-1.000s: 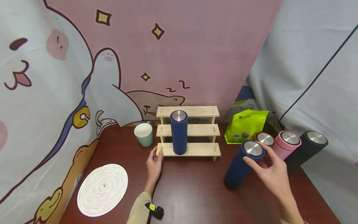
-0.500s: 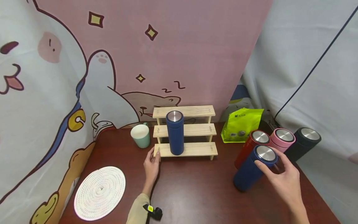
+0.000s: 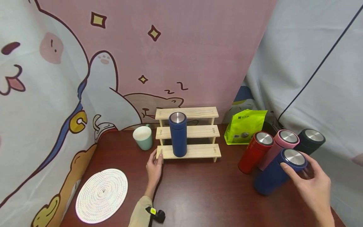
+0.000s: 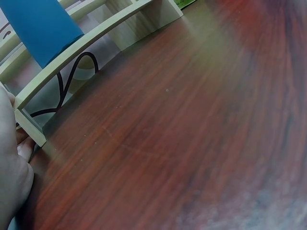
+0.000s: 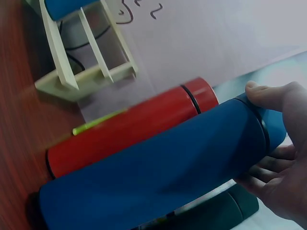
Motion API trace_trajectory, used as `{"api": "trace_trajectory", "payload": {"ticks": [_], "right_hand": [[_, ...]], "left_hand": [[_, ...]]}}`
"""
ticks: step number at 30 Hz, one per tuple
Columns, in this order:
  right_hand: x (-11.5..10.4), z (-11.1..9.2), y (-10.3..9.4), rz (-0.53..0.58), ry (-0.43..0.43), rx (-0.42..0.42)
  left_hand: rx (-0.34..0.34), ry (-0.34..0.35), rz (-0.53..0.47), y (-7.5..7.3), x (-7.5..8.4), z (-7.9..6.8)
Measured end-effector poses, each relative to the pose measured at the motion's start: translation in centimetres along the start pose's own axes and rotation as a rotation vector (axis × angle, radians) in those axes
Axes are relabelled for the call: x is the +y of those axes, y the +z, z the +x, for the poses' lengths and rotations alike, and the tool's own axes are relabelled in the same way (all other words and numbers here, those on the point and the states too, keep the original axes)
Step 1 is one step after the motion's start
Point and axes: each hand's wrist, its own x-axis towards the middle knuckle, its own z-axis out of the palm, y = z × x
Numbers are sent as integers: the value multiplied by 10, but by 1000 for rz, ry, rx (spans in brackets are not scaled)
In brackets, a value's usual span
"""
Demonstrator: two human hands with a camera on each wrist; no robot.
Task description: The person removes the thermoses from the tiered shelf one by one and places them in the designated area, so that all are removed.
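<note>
My right hand (image 3: pixel 315 183) grips a dark blue thermos flask (image 3: pixel 272 176) round its upper part, just below the steel-topped lid. In the right wrist view the thumb lies on one side of the blue flask (image 5: pixel 158 163) and the fingers on the other. Beyond it stand a red flask (image 3: pixel 252 156), a pink flask (image 3: pixel 276 149) and a black flask (image 3: pixel 307 142). My left hand (image 3: pixel 154 170) holds the left end of the lowest step of a three-step wooden rack (image 3: pixel 202 151), thumb on top. A second blue flask (image 3: pixel 179 138) stands upright on that step.
A lime-green pouch (image 3: pixel 246 126) stands right of the rack, against the back. Left of the rack is a mint-green mug (image 3: pixel 144 140). A round white woven mat (image 3: pixel 102 195) lies at the left of the dark red table (image 3: pixel 198 195). Printed cloth hangs behind.
My right hand has carried the blue flask to the right, uncovering the red flask and now overlapping the pink one. My left hand stays at the rack's end.
</note>
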Motion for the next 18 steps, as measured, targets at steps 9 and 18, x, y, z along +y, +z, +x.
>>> {"api": "trace_trajectory", "payload": {"ticks": [9,18], "right_hand": [[16,17,-20,88,-2,106],[33,33,-33,104,-17,177]], "left_hand": [[-12,-15,-18,0,0,1],[-11,-23,-12,-1,-1,0]]}}
